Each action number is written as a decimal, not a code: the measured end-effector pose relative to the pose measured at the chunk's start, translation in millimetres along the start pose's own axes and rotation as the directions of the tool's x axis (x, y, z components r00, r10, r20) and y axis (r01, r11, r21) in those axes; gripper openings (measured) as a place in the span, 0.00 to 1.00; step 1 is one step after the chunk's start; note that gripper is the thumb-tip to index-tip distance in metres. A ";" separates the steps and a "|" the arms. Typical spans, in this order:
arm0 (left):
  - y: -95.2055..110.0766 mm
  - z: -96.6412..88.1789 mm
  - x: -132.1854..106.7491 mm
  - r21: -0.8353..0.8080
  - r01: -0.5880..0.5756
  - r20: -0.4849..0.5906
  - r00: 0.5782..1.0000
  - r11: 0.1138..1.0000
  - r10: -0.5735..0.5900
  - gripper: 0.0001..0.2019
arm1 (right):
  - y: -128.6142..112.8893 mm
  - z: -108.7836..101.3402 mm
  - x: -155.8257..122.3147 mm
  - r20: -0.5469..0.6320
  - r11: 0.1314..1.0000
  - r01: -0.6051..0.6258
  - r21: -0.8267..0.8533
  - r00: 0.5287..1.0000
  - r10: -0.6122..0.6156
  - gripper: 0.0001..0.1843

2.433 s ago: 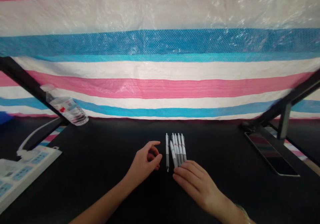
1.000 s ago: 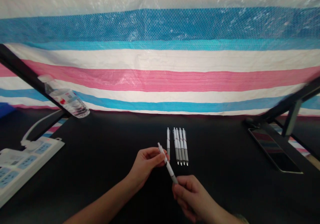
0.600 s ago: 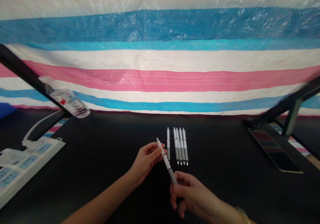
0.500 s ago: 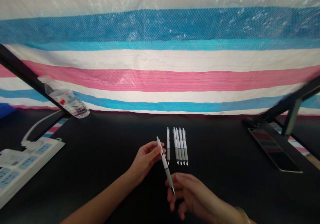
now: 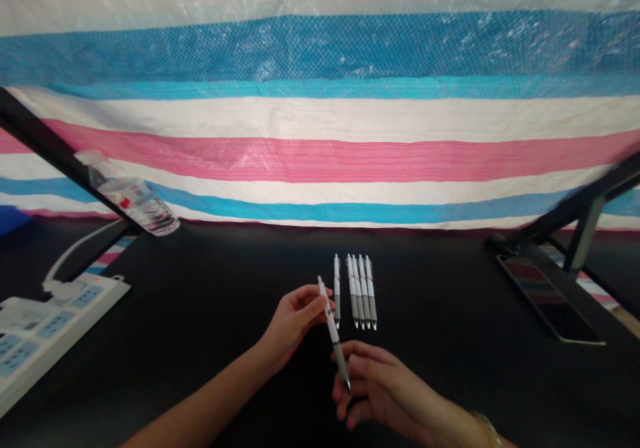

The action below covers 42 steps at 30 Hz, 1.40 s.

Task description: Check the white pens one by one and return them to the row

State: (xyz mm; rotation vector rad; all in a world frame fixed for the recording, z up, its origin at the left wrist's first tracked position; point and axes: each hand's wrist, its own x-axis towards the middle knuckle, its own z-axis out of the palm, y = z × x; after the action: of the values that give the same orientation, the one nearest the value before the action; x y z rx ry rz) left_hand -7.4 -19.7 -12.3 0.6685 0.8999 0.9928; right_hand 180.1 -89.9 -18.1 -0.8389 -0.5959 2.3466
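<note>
My left hand [image 5: 293, 320] pinches the upper end of a white and grey pen [image 5: 333, 331], which slants down to the right with its tip over my right hand [image 5: 380, 388]. The right hand lies just under the pen's grey grip, fingers curled around it. Beyond them, several matching pens [image 5: 356, 292] lie side by side on the black table [image 5: 210, 315], tips toward me; one lies slightly apart on the left of the row.
A white power strip [image 5: 35, 331] with its cable sits at the left edge. A clear water bottle [image 5: 133, 201] leans at the back left. A phone [image 5: 547, 298] lies at the right by a black frame leg [image 5: 575, 225]. A striped tarp [image 5: 320, 121] hangs behind.
My right hand took one pen from the row and both hands lifted it. The right hand's grip on the lower end then loosened, and the pen tip now shows.
</note>
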 end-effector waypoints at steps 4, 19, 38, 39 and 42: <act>1.2 0.8 -0.2 0.014 0.009 -0.006 1.000 1.000 -0.009 0.17 | 0.6 -0.9 0.1 0.000 1.000 0.005 -0.026 1.000 -0.005 0.21; 0.5 1.0 0.7 0.009 -0.005 0.001 1.000 1.000 0.005 0.16 | 0.6 -2.2 -0.2 0.031 0.997 -0.038 -0.062 0.999 0.040 0.21; 2.9 3.8 -2.0 -0.001 -0.003 -0.029 1.000 1.000 0.003 0.17 | 1.8 -3.7 0.2 0.045 0.997 -0.052 -0.065 0.997 0.055 0.25; 2.3 3.6 -1.7 -0.003 -0.006 -0.029 1.000 1.000 0.005 0.17 | 2.5 -4.9 0.5 0.051 0.995 -0.066 -0.069 0.996 0.070 0.25; 0.5 2.6 -0.2 -0.009 -0.013 -0.053 0.999 1.000 0.012 0.17 | 5.6 -9.1 1.5 0.063 0.985 -0.096 -0.144 0.992 0.106 0.23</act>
State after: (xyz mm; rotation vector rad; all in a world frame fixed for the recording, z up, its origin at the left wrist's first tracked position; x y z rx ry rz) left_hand -5.5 -19.9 -10.5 0.6433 0.9382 1.0290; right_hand 183.2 -91.2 -28.3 -0.8702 -0.7734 2.4575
